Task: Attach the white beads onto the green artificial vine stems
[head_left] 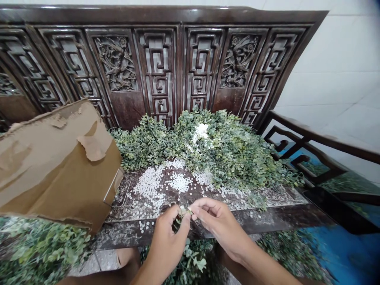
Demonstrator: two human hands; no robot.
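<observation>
My left hand (170, 237) is closed in a pinch on a small sprig of artificial greenery (181, 213), above the front edge of the bench. Fingertip to fingertip with it, my right hand (215, 221) pinches at the same spot; whatever it grips is too small to make out. Many small white discs (151, 184) lie scattered over the dark bench seat (178, 202) just beyond both hands. Behind them a large heap of artificial green leaf stems (237, 154) spreads along the seat, with a clump of white pieces (201, 132) on top.
A torn cardboard box (59, 170) stands at the left on the seat. The carved wooden backrest (121, 95) rises behind, with an armrest (320, 134) at the right. A black phone-like slab (338, 209) sits near the right end. More greenery (41, 245) lies below at left.
</observation>
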